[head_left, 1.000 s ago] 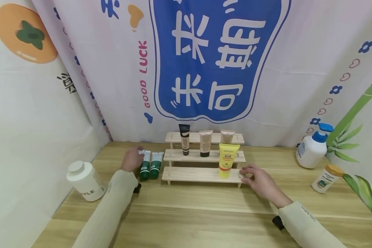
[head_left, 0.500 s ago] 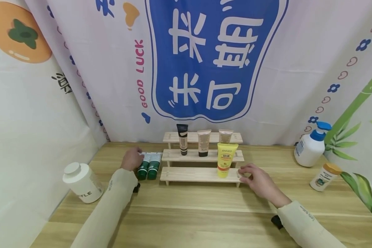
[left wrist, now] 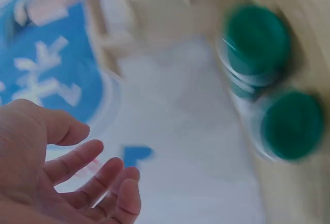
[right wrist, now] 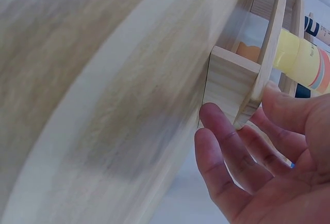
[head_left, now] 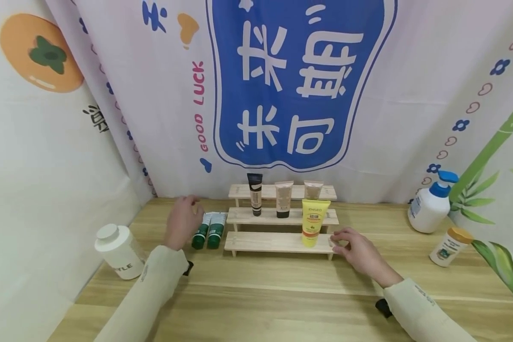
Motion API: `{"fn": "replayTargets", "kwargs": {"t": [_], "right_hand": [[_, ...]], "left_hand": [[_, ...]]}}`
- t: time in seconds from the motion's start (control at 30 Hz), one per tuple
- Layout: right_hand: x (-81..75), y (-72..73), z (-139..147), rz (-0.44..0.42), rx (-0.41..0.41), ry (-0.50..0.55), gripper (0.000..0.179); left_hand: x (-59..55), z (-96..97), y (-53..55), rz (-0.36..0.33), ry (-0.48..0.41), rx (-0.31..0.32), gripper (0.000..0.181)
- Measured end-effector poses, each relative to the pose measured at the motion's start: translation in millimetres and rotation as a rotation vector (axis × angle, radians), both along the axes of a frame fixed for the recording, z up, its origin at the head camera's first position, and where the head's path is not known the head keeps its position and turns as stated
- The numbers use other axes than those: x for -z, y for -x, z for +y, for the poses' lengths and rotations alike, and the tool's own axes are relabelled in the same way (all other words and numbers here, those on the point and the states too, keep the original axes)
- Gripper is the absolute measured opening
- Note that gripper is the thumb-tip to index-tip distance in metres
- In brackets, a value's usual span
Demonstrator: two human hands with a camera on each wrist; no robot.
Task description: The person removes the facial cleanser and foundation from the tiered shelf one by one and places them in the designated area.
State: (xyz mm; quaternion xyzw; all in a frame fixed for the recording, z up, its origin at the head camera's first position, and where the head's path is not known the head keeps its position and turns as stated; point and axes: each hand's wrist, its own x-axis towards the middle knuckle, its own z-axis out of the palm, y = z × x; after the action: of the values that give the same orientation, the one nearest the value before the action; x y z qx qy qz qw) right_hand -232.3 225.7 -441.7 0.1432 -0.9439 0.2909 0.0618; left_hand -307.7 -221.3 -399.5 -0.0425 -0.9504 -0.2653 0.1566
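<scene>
My left hand (head_left: 183, 222) is raised just left of two green-and-white tubes (head_left: 215, 230), which stand side by side on the table. Its fingers are loosely bent around nothing, and in the left wrist view a gap separates it from the tubes' green caps (left wrist: 291, 126). With thumb on top and fingers against the end, my right hand (head_left: 359, 251) holds the right end of the lowest step of a three-step wooden rack (head_left: 261, 241). A yellow tube (head_left: 314, 223) stands on that step. Behind it are a black tube (head_left: 255, 194) and beige tubes (head_left: 284, 197).
A white jar (head_left: 118, 251) stands at the table's left. On the right are a white pump bottle (head_left: 429, 209) with a blue top and a small white bottle (head_left: 449, 247) with an orange cap. A printed curtain (head_left: 175, 180) hangs behind the rack.
My left hand has lifted slightly up and away from the green-and-white tubes, which stay in place. The right hand keeps its place at the rack's end.
</scene>
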Motion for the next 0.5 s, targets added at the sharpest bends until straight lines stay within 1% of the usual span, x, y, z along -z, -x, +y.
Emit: {"fn": "replayTargets", "kwargs": {"t": [0.13, 0.2, 0.27, 0.3, 0.37, 0.43, 0.5], "right_hand": [[-0.1, -0.5, 0.6, -0.001, -0.002, 0.005, 0.027], [-0.1, -0.8, 0.6, -0.003, -0.002, 0.009, 0.027], [-0.1, -1.1, 0.5, -0.004, 0.001, 0.01, 0.027], [-0.1, -1.1, 0.4, -0.005, 0.001, 0.01, 0.027], [0.0, -1.2, 0.0, -0.005, 0.003, 0.011, 0.027], [0.2, -1.1, -0.5, -0.002, 0.005, 0.013, 0.027], [0.8, -1.0, -1.0, -0.003, 0.001, 0.017, 0.026]], "left_hand": [[-18.3, 27.3, -20.9, 0.19, -0.019, 0.086, 0.026], [-26.8, 44.2, -30.8, 0.269, -0.045, 0.152, 0.025], [-31.7, 62.1, -39.5, 0.325, -0.053, 0.219, 0.023], [-33.2, 71.2, -43.6, 0.335, -0.061, 0.261, 0.022], [-33.4, 88.4, -50.5, 0.334, -0.068, 0.334, 0.021], [-30.4, 103.9, -55.9, 0.315, -0.072, 0.391, 0.022], [-26.5, 118.2, -60.1, 0.287, -0.078, 0.45, 0.028]]}}
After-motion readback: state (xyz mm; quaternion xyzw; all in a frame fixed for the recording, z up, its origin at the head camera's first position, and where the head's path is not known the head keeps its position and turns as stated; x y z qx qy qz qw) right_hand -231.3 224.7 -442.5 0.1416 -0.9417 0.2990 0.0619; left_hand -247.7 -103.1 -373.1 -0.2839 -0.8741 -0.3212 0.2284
